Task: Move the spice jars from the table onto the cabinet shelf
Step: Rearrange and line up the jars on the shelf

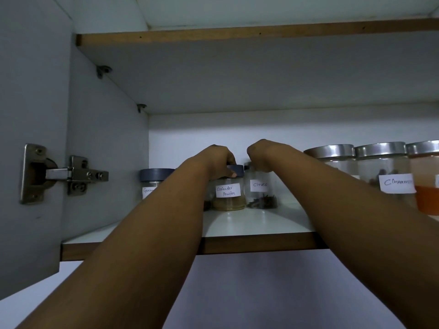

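Note:
Both my arms reach up into the cabinet. My left hand (pixel 217 160) grips the dark lid of a small glass jar labelled coriander powder (pixel 228 195), which stands on the white shelf (pixel 249 222). My right hand (pixel 260 154) is closed over the top of the small jar labelled cloves (pixel 260 193), right beside it. Further left stands another dark-lidded jar (pixel 155 180), its label half hidden by my left forearm.
Three larger silver-lidded jars (pixel 382 167) stand at the right of the shelf, one labelled cinnamon, one holding orange powder (pixel 427 195). A metal hinge (pixel 64 174) joins the open door at left. Another shelf board (pixel 237 35) spans above.

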`<state>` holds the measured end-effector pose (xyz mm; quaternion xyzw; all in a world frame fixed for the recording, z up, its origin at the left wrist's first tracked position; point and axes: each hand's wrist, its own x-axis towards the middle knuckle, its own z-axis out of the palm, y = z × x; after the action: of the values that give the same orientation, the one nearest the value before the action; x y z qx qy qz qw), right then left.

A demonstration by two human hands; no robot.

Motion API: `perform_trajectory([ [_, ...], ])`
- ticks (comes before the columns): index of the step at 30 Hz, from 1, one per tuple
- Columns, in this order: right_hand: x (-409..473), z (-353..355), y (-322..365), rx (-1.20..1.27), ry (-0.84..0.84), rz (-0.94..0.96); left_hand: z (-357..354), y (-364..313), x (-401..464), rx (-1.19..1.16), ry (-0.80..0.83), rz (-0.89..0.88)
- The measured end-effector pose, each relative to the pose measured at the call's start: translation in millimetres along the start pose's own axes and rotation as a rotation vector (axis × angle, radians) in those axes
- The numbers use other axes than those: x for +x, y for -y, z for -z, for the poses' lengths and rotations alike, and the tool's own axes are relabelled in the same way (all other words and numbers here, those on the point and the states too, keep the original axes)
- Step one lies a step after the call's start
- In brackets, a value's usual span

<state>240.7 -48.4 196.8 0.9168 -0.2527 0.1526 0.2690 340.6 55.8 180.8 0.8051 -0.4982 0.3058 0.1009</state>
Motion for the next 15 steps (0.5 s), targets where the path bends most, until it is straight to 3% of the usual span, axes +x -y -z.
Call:
perform_trajectory([
  [11, -7, 8, 8, 0.031, 0.021, -0.052, 1, -1, -3, -0.017, 0.012, 0.015],
  [15, -16, 1, 13, 0.189, -0.024, -0.096, 0, -3, -4, -0.021, 0.009, 0.034],
])
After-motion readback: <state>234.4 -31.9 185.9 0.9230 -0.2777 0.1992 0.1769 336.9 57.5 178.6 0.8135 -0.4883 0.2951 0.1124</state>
